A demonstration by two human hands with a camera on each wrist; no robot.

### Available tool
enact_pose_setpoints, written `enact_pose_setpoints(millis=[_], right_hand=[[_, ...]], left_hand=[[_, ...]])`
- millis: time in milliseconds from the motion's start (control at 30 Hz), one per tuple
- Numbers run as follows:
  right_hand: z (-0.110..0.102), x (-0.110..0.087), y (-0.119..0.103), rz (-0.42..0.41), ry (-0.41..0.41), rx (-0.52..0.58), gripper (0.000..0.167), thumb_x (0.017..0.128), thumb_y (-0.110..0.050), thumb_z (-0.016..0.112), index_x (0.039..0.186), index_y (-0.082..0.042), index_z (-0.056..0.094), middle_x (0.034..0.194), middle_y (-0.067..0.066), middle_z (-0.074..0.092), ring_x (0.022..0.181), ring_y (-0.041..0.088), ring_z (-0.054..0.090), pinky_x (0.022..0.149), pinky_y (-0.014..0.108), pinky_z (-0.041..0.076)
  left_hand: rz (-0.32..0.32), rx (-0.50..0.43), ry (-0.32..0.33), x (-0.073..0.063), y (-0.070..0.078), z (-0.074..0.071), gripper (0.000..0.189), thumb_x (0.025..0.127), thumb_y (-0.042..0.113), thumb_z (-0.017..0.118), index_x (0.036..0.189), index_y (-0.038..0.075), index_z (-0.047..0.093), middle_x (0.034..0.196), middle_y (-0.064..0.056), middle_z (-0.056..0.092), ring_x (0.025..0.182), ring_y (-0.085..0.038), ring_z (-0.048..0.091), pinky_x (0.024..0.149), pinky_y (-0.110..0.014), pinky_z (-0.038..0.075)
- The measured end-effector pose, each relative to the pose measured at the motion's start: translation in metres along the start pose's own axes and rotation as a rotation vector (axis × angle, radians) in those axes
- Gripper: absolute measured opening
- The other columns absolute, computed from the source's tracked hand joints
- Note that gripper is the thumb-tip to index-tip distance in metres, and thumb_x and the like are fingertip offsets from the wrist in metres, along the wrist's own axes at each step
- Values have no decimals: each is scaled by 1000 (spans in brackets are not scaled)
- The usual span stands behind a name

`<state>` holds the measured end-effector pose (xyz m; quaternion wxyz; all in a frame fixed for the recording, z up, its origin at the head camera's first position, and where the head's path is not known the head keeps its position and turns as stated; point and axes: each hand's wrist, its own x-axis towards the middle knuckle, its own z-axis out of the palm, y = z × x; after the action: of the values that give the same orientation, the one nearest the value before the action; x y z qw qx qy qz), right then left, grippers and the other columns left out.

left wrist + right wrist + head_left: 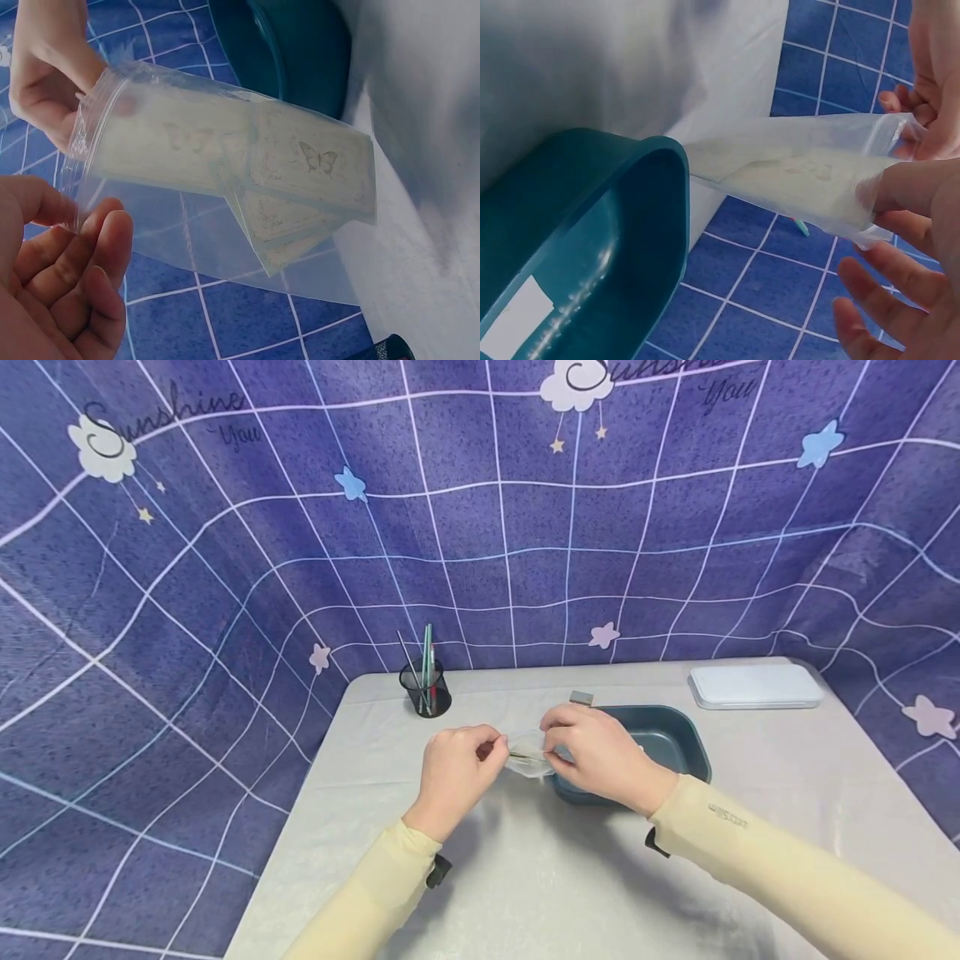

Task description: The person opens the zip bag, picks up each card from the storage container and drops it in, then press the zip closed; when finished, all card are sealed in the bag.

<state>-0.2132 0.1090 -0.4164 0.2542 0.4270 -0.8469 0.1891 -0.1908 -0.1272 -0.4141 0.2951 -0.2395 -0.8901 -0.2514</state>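
A clear zip bag (161,225) hangs between my hands over the table. Inside it are several pale cards (337,180) printed with a butterfly, some fanned out at the bottom. My left hand (456,772) pinches one side of the bag's zip edge between thumb and finger. At the other side of the mouth, my right hand (600,752) grips the edge, its thumb seen through or inside the plastic in the right wrist view; which one I cannot tell. Just beneath and beyond my right hand stands a dark teal plastic bin (667,743).
A white piece (517,319) lies in the bin. Behind it sits a small grey block (581,697). A black mesh pen cup (426,693) with pens stands at the back left, a white case (756,686) at the back right. A patterned blue curtain (465,560) surrounds the table.
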Motion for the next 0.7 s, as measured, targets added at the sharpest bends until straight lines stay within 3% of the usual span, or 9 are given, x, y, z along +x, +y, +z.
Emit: enact_pose_setpoints(millis=[200, 500, 700], right_hand=[[7, 7, 1, -9, -64, -32, 12, 79, -5, 83, 79, -16, 79, 100, 1, 71, 93, 24, 66, 84, 40, 55], [13, 18, -3, -59, -122, -130, 34, 79, 3, 78, 61, -19, 61, 74, -5, 54, 67, 19, 51, 64, 36, 48], [17, 20, -4, -28, -148, -205, 30, 80, -1, 80, 62, -19, 64, 71, -5, 53, 65, 20, 56, 57, 37, 48]], left_hand=[[1, 6, -11, 1, 1, 1, 15, 88, 16, 68, 78, 19, 79, 67, 13, 69, 57, -2, 59, 56, -29, 47], [11, 5, -1, 1, 3, 1, 13, 87, 15, 70, 77, 18, 78, 67, 12, 69, 57, -3, 60, 57, -29, 48], [12, 14, -11, 2, 3, 1, 13, 88, 15, 70, 78, 18, 78, 68, 12, 69, 58, -3, 61, 57, -29, 48]])
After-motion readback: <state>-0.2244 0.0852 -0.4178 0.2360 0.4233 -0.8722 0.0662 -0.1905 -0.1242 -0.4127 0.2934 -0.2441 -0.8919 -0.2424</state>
